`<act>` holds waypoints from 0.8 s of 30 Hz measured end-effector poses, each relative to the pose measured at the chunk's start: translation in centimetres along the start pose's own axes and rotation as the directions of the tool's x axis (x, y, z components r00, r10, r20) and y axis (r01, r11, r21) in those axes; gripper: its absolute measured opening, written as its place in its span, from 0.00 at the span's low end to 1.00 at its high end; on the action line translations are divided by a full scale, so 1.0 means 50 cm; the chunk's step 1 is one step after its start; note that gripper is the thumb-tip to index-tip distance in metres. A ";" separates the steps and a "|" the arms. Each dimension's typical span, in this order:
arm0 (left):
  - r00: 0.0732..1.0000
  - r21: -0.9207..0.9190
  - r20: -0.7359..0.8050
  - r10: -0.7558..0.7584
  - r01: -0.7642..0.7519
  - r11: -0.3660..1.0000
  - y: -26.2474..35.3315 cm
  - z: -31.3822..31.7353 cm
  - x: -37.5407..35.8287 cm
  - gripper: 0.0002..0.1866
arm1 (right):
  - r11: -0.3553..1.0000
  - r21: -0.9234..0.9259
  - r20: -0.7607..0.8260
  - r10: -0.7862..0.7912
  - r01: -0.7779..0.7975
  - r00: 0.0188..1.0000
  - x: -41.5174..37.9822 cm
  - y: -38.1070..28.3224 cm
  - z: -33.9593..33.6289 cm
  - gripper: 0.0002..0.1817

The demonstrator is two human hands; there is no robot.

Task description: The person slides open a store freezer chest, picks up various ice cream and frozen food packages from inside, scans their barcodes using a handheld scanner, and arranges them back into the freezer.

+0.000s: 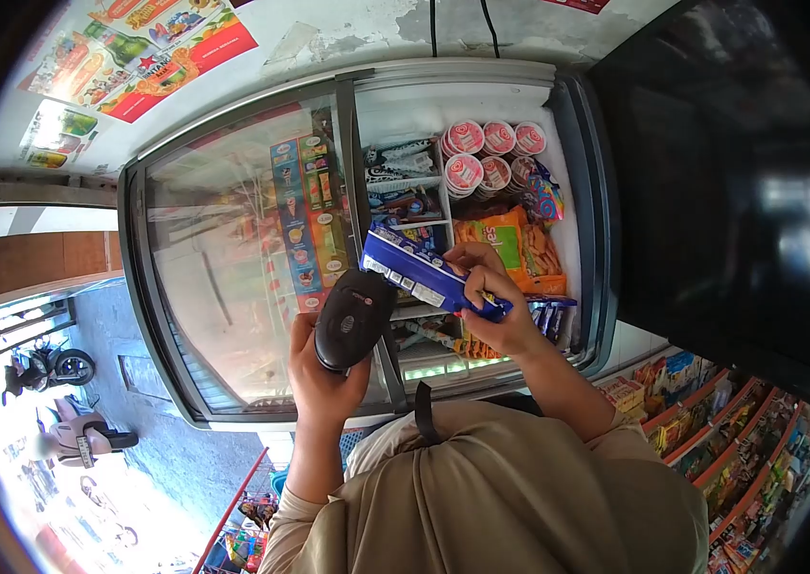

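My left hand (328,378) is closed around a black handheld barcode scanner (355,320), its head pointing up over the freezer. In my right hand (499,301) is a blue ice cream wrapper pack (424,271), pinched near its lower right end. The pack lies slantwise, with white printed label patches facing me, and its left end is close to the scanner's head. Both hands are above the chest freezer (457,96), whose right half stands uncovered. Directly below the pack sit an orange and green bag (505,239) and several wrapped ice creams (405,206).
Pink-lidded cups (481,153) stand in the freezer's back right. A sliding glass lid (233,249) covers its left half. A large dark panel (730,191) rises on the right. Snack shelves (730,430) stand at lower right; parked motorbikes (84,435) are outside at left.
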State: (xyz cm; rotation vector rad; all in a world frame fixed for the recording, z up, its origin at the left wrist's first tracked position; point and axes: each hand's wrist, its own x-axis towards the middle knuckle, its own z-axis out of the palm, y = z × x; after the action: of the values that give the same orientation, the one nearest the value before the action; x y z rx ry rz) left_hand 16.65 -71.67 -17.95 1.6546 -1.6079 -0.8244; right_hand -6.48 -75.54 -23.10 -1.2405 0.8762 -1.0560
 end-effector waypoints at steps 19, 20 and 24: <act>0.755 -0.616 0.322 -0.571 0.625 0.479 -0.243 0.010 -0.066 0.13 | 0.650 -0.337 -0.158 0.674 -0.681 0.722 0.019 0.115 -0.130 0.08; 0.769 -0.677 0.259 -0.584 0.576 0.458 -0.254 0.010 -0.066 0.16 | 0.585 0.013 -0.153 0.802 -0.811 0.577 0.035 0.117 -0.128 0.08; 0.734 -0.715 0.066 -0.676 0.508 0.481 -0.334 0.010 -0.078 0.17 | 0.590 0.504 -0.183 0.787 -0.631 0.590 0.067 0.244 -0.125 0.09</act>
State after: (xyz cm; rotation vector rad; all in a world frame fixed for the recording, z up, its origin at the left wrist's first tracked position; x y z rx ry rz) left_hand 25.60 -67.65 -32.00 1.6193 -0.3644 -1.3291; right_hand -9.61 -80.46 -35.92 -0.2253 1.2644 -0.7275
